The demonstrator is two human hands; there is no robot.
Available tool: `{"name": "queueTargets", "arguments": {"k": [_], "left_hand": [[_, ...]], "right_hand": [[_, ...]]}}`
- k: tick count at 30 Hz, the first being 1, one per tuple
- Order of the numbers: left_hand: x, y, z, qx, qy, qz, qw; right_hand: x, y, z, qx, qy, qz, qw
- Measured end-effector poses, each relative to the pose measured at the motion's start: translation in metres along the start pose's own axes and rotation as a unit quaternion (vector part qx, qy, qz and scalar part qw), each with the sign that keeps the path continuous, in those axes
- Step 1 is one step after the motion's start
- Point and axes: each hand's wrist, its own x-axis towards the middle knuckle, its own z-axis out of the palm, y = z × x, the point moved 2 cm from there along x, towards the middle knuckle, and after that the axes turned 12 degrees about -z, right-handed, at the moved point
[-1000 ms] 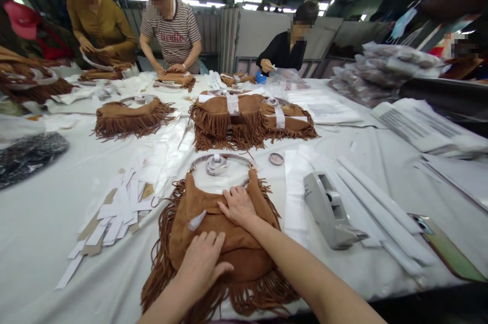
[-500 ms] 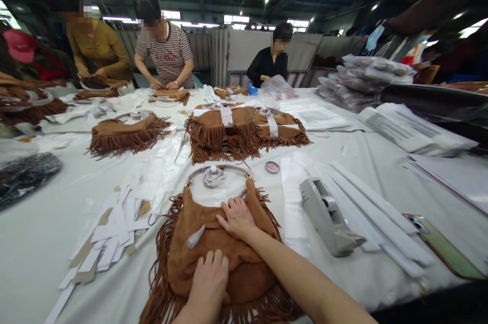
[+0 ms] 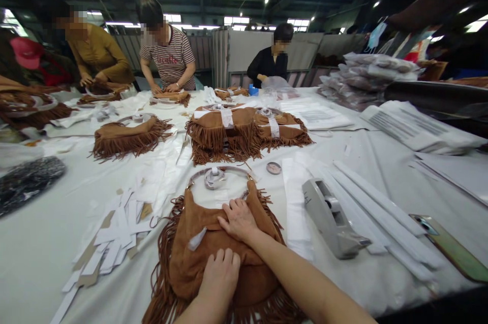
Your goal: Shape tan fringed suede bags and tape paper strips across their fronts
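Note:
A brown suede handbag (image 3: 190, 276) with long fringes lies flat on the table in front of me, its looped handle (image 3: 198, 174) pointing away. My right hand (image 3: 240, 220) rests on the bag just below its curved opening, thumb spread from the fingers. Lower down, my left hand (image 3: 221, 270) presses on the suede front with curled fingers around a fold; its thumb is hidden. A small translucent tag (image 3: 197, 238) lies on the bag to the left of both hands. Inside the handle loop sits a wrapped coil of strap (image 3: 214, 177).
Paper strips (image 3: 118, 235) are heaped at left. Right of the bag stand a grey tape dispenser (image 3: 331, 220), long white strips (image 3: 381, 212) and a phone (image 3: 452, 248). Fringed bags (image 3: 224, 131) lie beyond. Several co-workers work across the table; wrapped packages (image 3: 366, 77) are stacked behind.
My left hand has slid to the right across the bag's front. My right hand keeps its place on the bag. The whole view has shifted slightly.

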Motion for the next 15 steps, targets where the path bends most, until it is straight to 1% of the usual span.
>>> {"name": "queueTargets", "arguments": {"k": [3,7,11,15], "left_hand": [[0.002,-0.002,-0.002,0.014,-0.005,-0.006,1.000],[-0.001,-0.004,-0.003,0.025,0.004,-0.004,1.000],[-0.005,-0.004,-0.004,0.026,0.021,-0.014,0.999],[-0.007,-0.003,-0.004,0.021,0.032,-0.020,0.999]], "right_hand": [[0.000,-0.001,-0.004,-0.001,0.001,0.001,1.000],[0.003,-0.007,-0.018,-0.009,0.004,0.000,1.000],[0.003,-0.021,-0.030,0.007,-0.038,-0.004,0.999],[-0.003,-0.034,-0.031,0.012,-0.081,0.017,0.996]]}}
